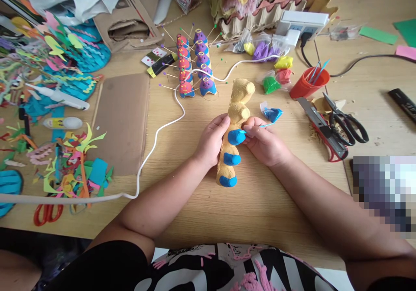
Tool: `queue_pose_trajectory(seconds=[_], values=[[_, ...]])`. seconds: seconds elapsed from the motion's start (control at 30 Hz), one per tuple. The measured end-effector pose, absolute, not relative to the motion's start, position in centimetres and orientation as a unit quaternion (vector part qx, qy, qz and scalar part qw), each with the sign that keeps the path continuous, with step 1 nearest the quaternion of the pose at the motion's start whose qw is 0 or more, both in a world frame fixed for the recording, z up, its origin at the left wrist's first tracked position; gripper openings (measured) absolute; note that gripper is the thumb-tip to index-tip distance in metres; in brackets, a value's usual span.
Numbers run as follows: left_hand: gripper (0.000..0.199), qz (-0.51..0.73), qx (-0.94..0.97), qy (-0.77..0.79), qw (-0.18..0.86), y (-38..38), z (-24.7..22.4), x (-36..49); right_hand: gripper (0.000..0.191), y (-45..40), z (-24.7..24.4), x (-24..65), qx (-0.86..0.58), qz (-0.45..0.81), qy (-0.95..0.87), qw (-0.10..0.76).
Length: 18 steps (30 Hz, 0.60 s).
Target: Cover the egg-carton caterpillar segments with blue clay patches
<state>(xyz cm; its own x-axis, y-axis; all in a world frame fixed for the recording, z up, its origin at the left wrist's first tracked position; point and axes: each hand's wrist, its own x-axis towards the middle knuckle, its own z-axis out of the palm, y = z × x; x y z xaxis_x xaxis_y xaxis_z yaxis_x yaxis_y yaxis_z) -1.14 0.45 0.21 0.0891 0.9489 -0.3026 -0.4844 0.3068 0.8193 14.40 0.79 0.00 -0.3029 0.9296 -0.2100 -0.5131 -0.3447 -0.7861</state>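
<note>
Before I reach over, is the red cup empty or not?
Not empty: the red cup holds blue sticks, which rise above its rim.

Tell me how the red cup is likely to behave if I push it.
The red cup looks like smooth plastic, so it would probably feel light and keep its shape. The blue sticks poke above its rim and seem loose, so they may rattle. A push near the rim could tip it.

I see a dark-framed object (381,195) pixelated beyond recognition at right. The left frame edge cuts off a blue ridged piece (9,189); my left fingertips are hidden.
</note>
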Motion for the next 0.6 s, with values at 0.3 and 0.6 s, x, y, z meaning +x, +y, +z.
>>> queue_pose_trajectory(seconds=[0.3,0.6], values=[[0.029,0.512,0.246,0.43,0.702,0.62,0.23,-0.99,0.056,0.83,-0.28,14.33,-0.338,0.747,-0.288,0.494],[0.02,0.52,0.214,0.385,0.732,0.78,-0.01,-1.11,0.057,0.76,-0.21,14.45,-0.326,0.751,-0.273,0.504]])
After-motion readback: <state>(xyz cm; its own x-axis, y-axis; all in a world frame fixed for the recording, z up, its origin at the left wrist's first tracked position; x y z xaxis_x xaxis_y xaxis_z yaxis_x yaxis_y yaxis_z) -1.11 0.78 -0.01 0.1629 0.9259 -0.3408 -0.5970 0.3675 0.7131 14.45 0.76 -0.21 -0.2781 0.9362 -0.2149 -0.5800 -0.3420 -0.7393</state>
